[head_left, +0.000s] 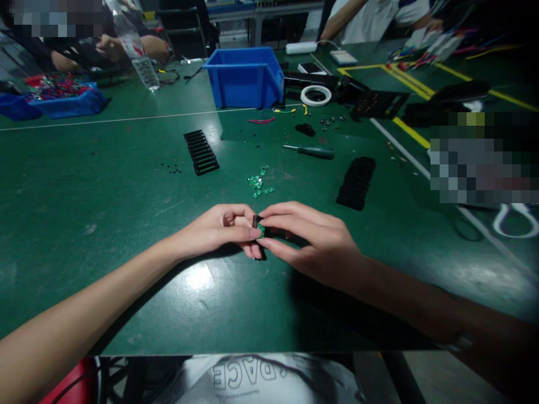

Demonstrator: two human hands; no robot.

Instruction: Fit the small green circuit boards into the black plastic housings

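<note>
Close to the table's front, my left hand (229, 227) is closed on a small black plastic part (255, 220), with the thumb pressed along its near side. A tiny green circuit board (261, 230) sits against that part. My right hand (307, 230) meets it from the other side, its fingertips and thumb pinching at the board and the part's edge. Fingers hide much of both pieces. Just beyond the hands lies a loose pile of small green circuit boards (255, 182).
A slotted black frame (201, 152) and tiny black bits (172, 168) lie left. Rightward are a screwdriver (314, 151) and a stack of black parts (357, 182). Farther back stand a blue bin (244, 84), a white tape roll (315, 95) and a bottle (138, 59). People sit across the table.
</note>
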